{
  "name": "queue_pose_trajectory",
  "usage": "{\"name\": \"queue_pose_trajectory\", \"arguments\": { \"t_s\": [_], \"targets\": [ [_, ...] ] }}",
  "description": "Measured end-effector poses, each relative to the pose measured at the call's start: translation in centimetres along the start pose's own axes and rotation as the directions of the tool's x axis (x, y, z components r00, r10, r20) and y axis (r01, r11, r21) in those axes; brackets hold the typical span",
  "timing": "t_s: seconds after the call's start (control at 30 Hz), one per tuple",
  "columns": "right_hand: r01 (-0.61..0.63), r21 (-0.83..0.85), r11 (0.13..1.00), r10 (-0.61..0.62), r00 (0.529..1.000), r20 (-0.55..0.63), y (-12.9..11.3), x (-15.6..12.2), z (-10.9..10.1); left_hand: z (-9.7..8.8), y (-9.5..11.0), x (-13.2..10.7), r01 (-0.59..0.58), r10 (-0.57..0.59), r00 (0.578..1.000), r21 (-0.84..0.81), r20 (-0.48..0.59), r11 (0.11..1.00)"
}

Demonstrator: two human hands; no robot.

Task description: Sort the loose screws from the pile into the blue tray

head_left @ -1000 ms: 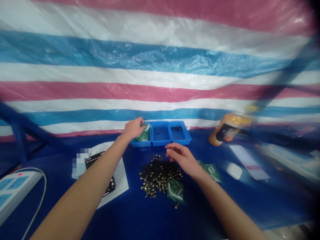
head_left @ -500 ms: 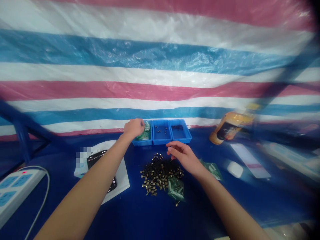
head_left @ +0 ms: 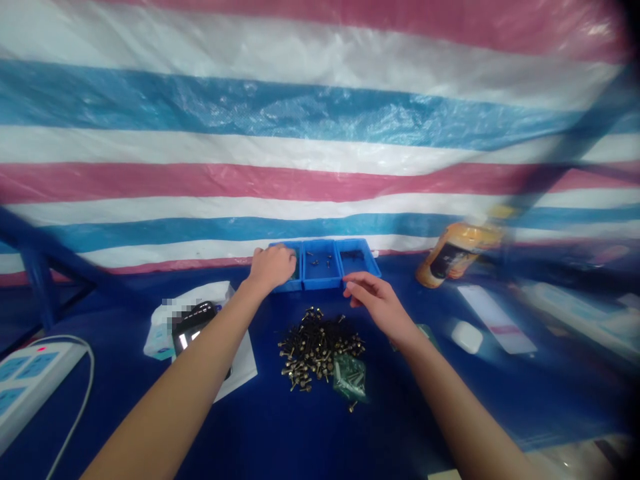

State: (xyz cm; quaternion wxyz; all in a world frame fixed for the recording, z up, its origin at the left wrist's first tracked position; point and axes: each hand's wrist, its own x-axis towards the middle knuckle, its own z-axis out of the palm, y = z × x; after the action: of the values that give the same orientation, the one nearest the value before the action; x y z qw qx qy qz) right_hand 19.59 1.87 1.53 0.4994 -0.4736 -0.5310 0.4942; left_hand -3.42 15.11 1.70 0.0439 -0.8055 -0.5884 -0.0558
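Observation:
Three small blue bins stand in a row at the back of the blue table: left bin [head_left: 294, 285], middle bin [head_left: 320, 265], right bin [head_left: 356, 261]. My left hand [head_left: 273, 267] lies over the left bin with its fingers curled down, hiding what is inside. My right hand [head_left: 376, 300] hovers just in front of the right bin, fingers stretched out and empty. Below it lies a heap of small dark and brass screws [head_left: 317, 347]. A little green bag of parts [head_left: 351, 379] rests at the heap's near right edge.
An orange bottle [head_left: 456, 257] leans at the back right. A white oval object [head_left: 466, 337] and a white strip [head_left: 495, 310] lie to the right. A phone [head_left: 193, 320] rests on white paper [head_left: 243, 363] at the left, a power strip [head_left: 25, 380] further left. A striped tarp hangs behind.
My left hand has sunk onto the left bin and now hides the green bag seen there before. My right hand has moved up from the screw heap toward the right bin.

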Motion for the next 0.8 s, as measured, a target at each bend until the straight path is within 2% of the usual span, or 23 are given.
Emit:
{"name": "queue_pose_trajectory", "arguments": {
  "t_s": [0.1, 0.17, 0.23, 0.27, 0.33, 0.4, 0.47, 0.5, 0.57, 0.63, 0.73, 0.8],
  "targets": [
    [0.079, -0.137, 0.987, -0.085, 0.995, -0.042, -0.8, -0.1, -1.2, 0.0, 0.3, -0.3, -0.012, 0.012, 1.0, -0.005, 0.019, 1.0],
    [0.13, -0.264, 0.956, -0.163, 0.981, -0.108, -1.6, -0.6, -2.8, -0.5, 0.6, -0.8, -0.01, 0.01, 1.0, -0.029, -0.007, 1.0],
    [0.126, -0.407, 0.905, -0.189, 0.975, -0.118, -2.3, -1.8, -4.9, -1.3, 1.0, -1.7, 0.001, -0.014, 0.991, -0.098, -0.13, 0.995],
    [0.126, -0.512, 0.85, -0.194, 0.978, -0.081, -2.4, -2.6, -6.0, -1.9, 1.2, -2.5, 0.009, -0.04, 0.977, -0.147, -0.21, 0.989],
    [0.151, -0.704, 0.694, -0.159, 0.986, 0.056, -2.0, -4.3, -7.9, -3.0, 1.8, -4.8, -0.034, -0.064, 0.943, -0.284, -0.328, 0.958],
    [0.13, -0.823, 0.553, -0.042, 0.991, 0.128, -1.0, -5.8, -9.3, -3.8, 2.6, -7.6, -0.076, -0.118, 0.907, -0.433, -0.405, 0.898],
    [0.116, -0.874, 0.472, 0.092, 0.979, 0.18, 0.4, -6.7, -9.9, -3.8, 3.4, -10.4, -0.064, -0.208, 0.879, -0.538, -0.429, 0.84],
    [0.115, -0.885, 0.452, 0.131, 0.973, 0.193, 1.0, -6.8, -10.1, -3.5, 3.8, -11.6, -0.061, -0.227, 0.882, -0.577, -0.413, 0.814],
    [0.121, -0.894, 0.432, 0.157, 0.966, 0.206, 2.0, -6.4, -9.9, -2.5, 4.6, -13.4, -0.056, -0.253, 0.892, -0.648, -0.374, 0.759],
    [0.135, -0.887, 0.442, 0.132, 0.968, 0.213, 2.3, -5.5, -9.6, -1.2, 5.2, -14.2, -0.053, -0.25, 0.905, -0.675, -0.343, 0.736],
    [0.182, -0.82, 0.542, 0.049, 0.968, 0.247, 1.9, -3.8, -8.8, 0.1, 5.8, -14.5, -0.082, -0.183, 0.935, -0.689, -0.303, 0.72],
    [0.223, -0.755, 0.617, -0.042, 0.967, 0.252, 1.1, -2.9, -8.2, 0.3, 6.2, -14.3, -0.122, -0.121, 0.952, -0.713, -0.28, 0.69]
  ]
}}
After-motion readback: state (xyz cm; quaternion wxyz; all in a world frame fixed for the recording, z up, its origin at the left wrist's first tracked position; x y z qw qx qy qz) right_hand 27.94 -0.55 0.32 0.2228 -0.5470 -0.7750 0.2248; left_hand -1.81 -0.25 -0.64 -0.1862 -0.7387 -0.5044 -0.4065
